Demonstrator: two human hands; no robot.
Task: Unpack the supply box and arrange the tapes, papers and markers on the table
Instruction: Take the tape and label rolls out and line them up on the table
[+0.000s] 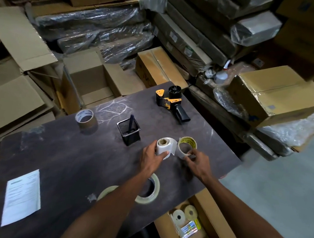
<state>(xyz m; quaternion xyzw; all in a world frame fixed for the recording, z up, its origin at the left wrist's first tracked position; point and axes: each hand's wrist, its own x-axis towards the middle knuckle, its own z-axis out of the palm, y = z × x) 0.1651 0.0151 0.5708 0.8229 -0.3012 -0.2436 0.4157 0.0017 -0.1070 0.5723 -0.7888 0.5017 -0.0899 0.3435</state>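
Note:
On the dark table [61, 157], my left hand [153, 157] grips a white roll of labels [166, 146] standing on its end. Right beside it, my right hand [196, 162] pinches the near rim of a yellow-printed tape roll [187, 144]. A brown tape roll [85, 118] stands at the far left. Two clear tape rolls [151, 193] lie under my left forearm. A printed paper sheet [22, 197] lies at the near left. The open supply box [198, 230] sits on the floor at the table's right, holding small rolls and a marker pack [190, 231].
A black mesh pen cup [128, 131] with one pen stands mid-table. A yellow-and-black tape dispenser [171, 102] lies at the far edge. Cardboard boxes and plastic-wrapped bundles crowd the floor behind and left of the table. Bare grey floor lies to the right.

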